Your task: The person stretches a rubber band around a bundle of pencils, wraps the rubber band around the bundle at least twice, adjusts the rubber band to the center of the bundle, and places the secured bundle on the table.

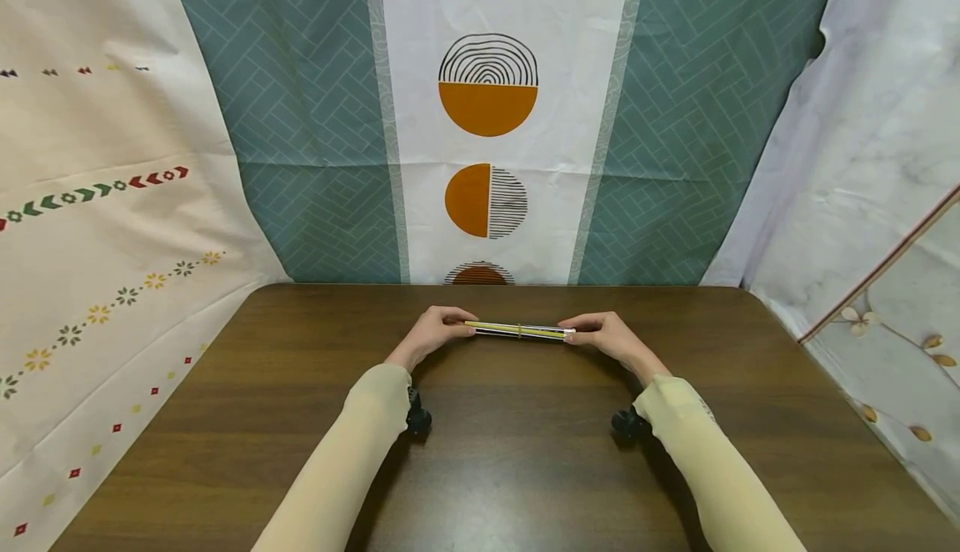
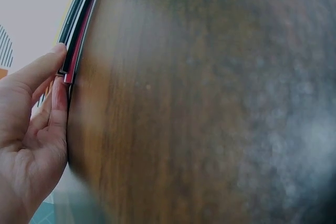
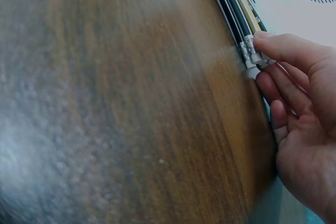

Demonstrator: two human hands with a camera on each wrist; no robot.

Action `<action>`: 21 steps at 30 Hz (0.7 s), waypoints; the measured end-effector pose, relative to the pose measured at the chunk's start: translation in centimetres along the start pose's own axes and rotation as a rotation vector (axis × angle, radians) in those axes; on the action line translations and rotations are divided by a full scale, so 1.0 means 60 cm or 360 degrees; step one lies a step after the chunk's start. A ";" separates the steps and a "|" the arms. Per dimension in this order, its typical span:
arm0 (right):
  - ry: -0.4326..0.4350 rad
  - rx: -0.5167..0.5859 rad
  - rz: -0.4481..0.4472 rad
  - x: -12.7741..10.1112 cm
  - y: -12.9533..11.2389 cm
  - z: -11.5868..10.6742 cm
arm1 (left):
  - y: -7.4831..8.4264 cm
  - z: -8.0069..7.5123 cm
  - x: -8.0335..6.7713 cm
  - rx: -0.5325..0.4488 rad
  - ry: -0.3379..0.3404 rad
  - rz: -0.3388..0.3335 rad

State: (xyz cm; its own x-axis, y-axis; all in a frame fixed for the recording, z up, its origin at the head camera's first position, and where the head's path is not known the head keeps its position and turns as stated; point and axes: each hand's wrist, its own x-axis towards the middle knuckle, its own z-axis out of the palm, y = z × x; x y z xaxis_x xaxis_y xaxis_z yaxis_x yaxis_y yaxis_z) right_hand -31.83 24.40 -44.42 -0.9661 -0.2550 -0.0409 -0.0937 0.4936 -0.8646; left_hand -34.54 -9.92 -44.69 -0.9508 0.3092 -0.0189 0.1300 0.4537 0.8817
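A bundle of pencils, striped black, white and yellow, lies crosswise between both hands near the far side of the table. Around its middle runs a yellowish rubber band. My left hand pinches the bundle's left end between thumb and fingers; a red pencil shows among the dark ones in the left wrist view. At the other end, my right hand pinches it beside the metal ferrules and white erasers, thumb on top. The fingertips under the bundle are partly hidden.
The brown wooden table stretches around the hands. Behind its far edge hangs a teal and white patterned cloth. Pale cloths hang at the left and right sides. A small black wrist camera sits at the left sleeve, another black camera at the right.
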 end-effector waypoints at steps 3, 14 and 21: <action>-0.0004 -0.0020 0.0002 -0.002 0.001 -0.001 | -0.001 0.003 0.000 -0.0009 0.0003 -0.0006; -0.0100 -0.0016 -0.0040 -0.009 0.005 -0.011 | 0.003 0.005 0.006 0.0057 -0.0075 0.0005; -0.0141 -0.0038 -0.0133 -0.013 0.004 -0.001 | -0.002 -0.002 0.009 0.0185 -0.0141 0.0080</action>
State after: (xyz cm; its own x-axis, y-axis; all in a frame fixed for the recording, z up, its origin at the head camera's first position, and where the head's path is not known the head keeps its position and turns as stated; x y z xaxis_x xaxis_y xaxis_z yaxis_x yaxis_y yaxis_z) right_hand -31.14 24.77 -44.55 -0.9298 -0.3679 -0.0139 -0.1799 0.4869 -0.8547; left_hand -35.09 -9.93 -44.75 -0.9145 0.4040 -0.0219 0.2135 0.5280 0.8220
